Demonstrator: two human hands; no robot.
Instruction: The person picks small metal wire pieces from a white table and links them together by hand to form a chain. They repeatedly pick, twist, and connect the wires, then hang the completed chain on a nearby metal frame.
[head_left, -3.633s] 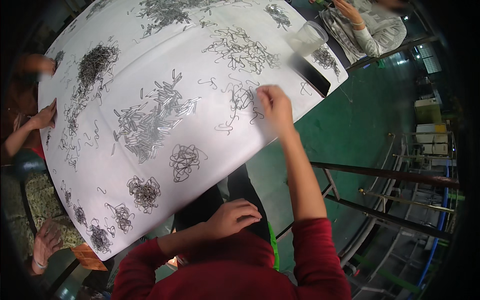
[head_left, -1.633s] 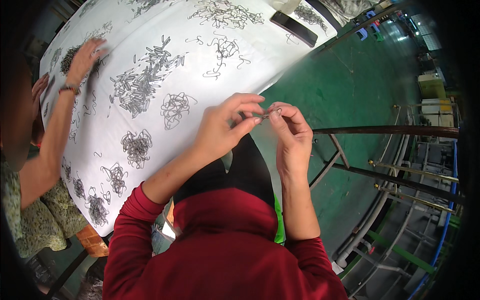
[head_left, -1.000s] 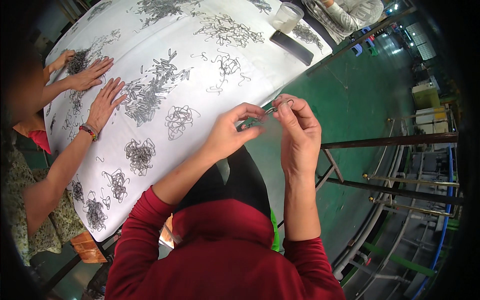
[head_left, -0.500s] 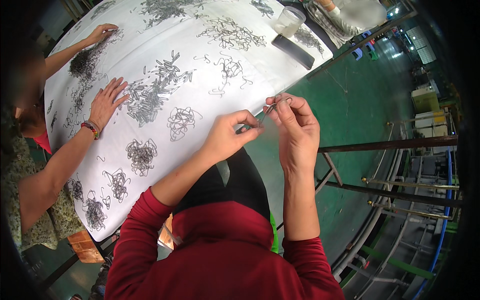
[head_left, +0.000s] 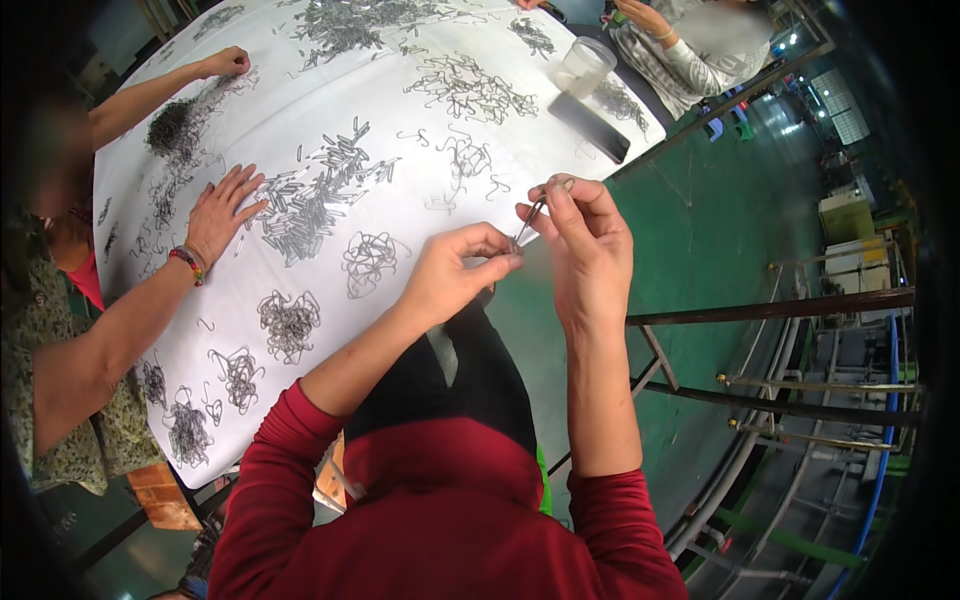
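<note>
- The left hand (head_left: 458, 268) is held up by the near edge of the table (head_left: 390, 120), thumb and forefinger clamped on the lower end of a thin wire hook (head_left: 529, 220).
- The right hand (head_left: 585, 232) is raised just beyond that edge, thumb and forefinger clamped on the hook's upper end; its other fingers are curled.
- The wire hook slants through the air between the two hands; whether others are pinched with it is too small to tell.
- Nearest the hands on the table, a loose scatter of hooks (head_left: 465, 160) lies toward the right corner, and a tangle of hooks (head_left: 370, 265) lies nearer the left corner.
- Three more heaps, the first (head_left: 290, 325), the second (head_left: 238, 378) and the third (head_left: 188, 432), run along the near edge down to the left corner.
- Short metal strips (head_left: 305, 215) are spread farther in from that edge.
- Beside these strips, a co-worker's hand (head_left: 222, 213) rests on the table, fingers apart.
- A dark phone (head_left: 590, 127) lies by the right corner, just beside a clear plastic tub (head_left: 585, 65).
</note>
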